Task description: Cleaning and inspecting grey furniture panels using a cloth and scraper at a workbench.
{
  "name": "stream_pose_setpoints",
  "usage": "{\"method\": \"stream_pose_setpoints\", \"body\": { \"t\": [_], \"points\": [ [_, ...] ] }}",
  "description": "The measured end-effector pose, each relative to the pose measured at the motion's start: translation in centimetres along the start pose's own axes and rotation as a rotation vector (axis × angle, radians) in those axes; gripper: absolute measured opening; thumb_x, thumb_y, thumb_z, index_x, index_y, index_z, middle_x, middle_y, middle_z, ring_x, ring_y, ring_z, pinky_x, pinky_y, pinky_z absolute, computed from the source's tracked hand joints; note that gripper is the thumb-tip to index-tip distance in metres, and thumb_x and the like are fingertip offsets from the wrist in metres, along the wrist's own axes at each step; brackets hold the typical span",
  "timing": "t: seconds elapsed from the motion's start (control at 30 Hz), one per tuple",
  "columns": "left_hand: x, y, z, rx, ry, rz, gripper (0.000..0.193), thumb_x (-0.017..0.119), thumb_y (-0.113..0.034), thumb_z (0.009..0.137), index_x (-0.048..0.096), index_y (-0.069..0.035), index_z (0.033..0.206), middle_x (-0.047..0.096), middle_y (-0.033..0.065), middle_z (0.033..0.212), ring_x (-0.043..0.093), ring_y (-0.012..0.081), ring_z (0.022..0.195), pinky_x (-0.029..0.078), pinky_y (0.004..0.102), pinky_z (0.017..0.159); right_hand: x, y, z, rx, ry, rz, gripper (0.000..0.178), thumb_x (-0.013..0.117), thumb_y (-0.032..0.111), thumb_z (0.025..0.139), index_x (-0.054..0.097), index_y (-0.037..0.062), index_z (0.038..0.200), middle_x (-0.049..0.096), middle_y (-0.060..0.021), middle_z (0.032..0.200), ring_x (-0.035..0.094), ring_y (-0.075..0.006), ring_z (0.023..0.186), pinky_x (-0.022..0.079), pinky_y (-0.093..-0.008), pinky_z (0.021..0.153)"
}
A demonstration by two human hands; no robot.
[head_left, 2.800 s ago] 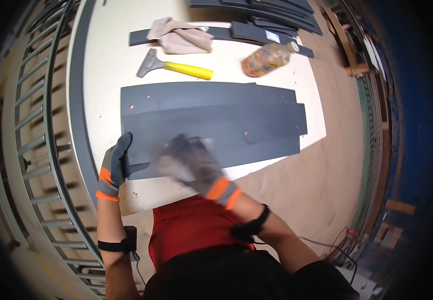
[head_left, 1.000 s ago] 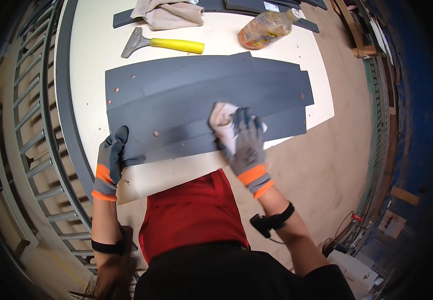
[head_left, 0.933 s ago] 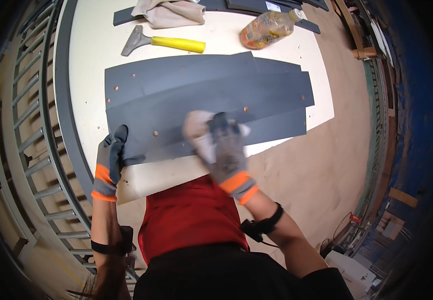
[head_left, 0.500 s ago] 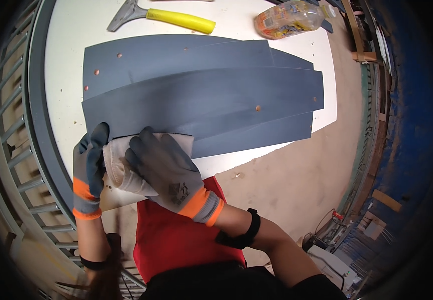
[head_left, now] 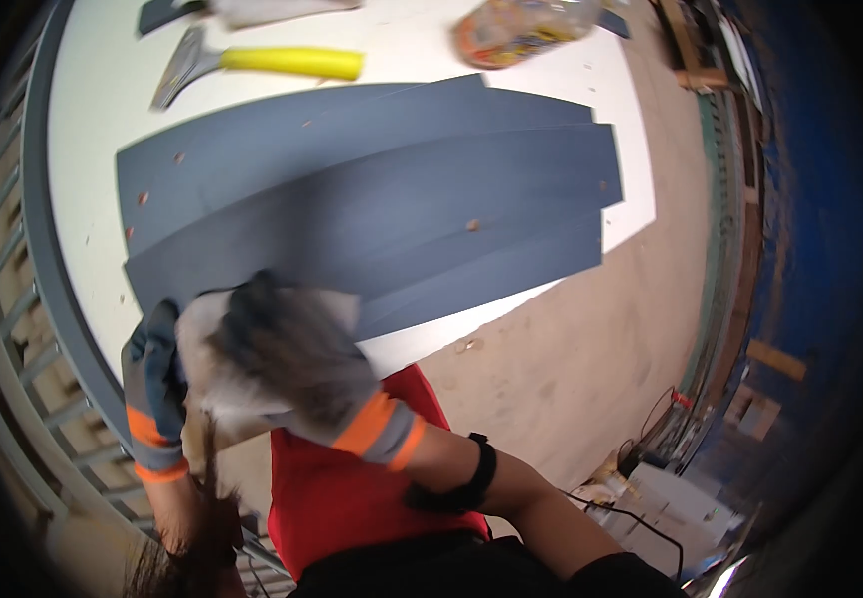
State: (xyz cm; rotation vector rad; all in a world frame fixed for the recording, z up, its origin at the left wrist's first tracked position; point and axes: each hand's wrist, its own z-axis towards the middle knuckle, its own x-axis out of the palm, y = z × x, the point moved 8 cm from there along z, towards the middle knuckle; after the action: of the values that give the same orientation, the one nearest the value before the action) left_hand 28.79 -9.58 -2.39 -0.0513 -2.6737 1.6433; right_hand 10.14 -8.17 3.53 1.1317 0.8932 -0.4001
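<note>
Several long dark grey panels [head_left: 382,199] lie overlapped like a fan, their surfaces dotted with small brownish spots. At the near left end, my right hand [head_left: 302,364], in a grey glove with an orange cuff, presses a bunched whitish cloth [head_left: 214,374] against the near panel. Motion blurs its fingers, which are closed over the cloth. My left hand [head_left: 156,384], gloved alike, has its fingers bent round the near left corner of that panel, beside the cloth. The cloth and gloves hide the corner itself.
Beyond the panels lie a scraper [head_left: 287,62] with a yellow handle, a pale cloth-like bundle [head_left: 272,8] and a clear plastic bottle [head_left: 526,32]. All rest on a white board [head_left: 83,209]. A roller conveyor [head_left: 15,269] runs along the left; a pale machine [head_left: 666,508] stands lower right.
The whole view has shifted and tilted, so panels, scraper and bottle sit further left. My right hand, now blurred, still has the cloth at the panel's near left end. My left hand stays beside it.
</note>
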Motion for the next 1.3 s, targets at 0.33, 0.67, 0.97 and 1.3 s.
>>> {"method": "stream_pose_setpoints", "body": {
  "t": [0.33, 0.67, 0.97, 1.3],
  "points": [
    [3.1, -2.1, -0.6, -0.208, 0.11, -0.151, 0.05, 0.048, -0.047, 0.1, 0.055, -0.003, 0.122, 0.066, 0.0107, 0.1, 0.065, 0.02, 0.076, 0.056, 0.0333, 0.062, -22.6, -23.7, -6.9, 0.795, -0.602, -0.348, 0.048, 0.057, 0.026, 0.092, 0.052, -0.0026, 0.131, 0.056, -0.0258, 0.125, 0.056, -0.0431, 0.111, 0.046, -0.0411, 0.098],
    [-0.2, -1.7, -2.3, -0.179, 0.052, -0.147, 0.054, 0.048, -0.048, 0.1, 0.056, -0.001, 0.124, 0.066, 0.0143, 0.101, 0.066, 0.0232, 0.074, 0.055, 0.0332, 0.061, -17.4, -19.3, -4.5, 0.443, -0.461, -0.359, 0.043, 0.065, 0.018, 0.08, 0.057, -0.0018, 0.117, 0.056, -0.019, 0.123, 0.051, -0.0363, 0.12, 0.039, -0.0458, 0.104],
    [-7.3, -6.6, -1.5, 0.43, -0.589, 1.575, 0.067, 0.066, -0.038, 0.091, 0.044, 0.001, 0.141, 0.056, 0.023, 0.131, 0.055, 0.0379, 0.119, 0.047, 0.047, 0.098, -13.8, -16.5, -3.5, 0.472, -0.116, -0.339, 0.063, 0.056, 0.033, 0.086, 0.043, 0.0056, 0.142, 0.038, -0.0211, 0.149, 0.027, -0.0355, 0.143, 0.021, -0.049, 0.117],
    [24.5, -11.5, 6.3, 0.578, -0.067, 1.536, 0.061, 0.052, -0.032, 0.092, 0.042, -0.003, 0.144, 0.036, 0.0233, 0.151, 0.028, 0.0408, 0.142, 0.018, 0.0545, 0.115, -16.4, -18.4, -4.6, 0.448, -0.294, -0.185, 0.065, 0.069, 0.024, 0.079, 0.049, 0.0026, 0.136, 0.043, -0.0167, 0.144, 0.032, -0.0353, 0.141, 0.025, -0.0484, 0.116]
  ]
}}
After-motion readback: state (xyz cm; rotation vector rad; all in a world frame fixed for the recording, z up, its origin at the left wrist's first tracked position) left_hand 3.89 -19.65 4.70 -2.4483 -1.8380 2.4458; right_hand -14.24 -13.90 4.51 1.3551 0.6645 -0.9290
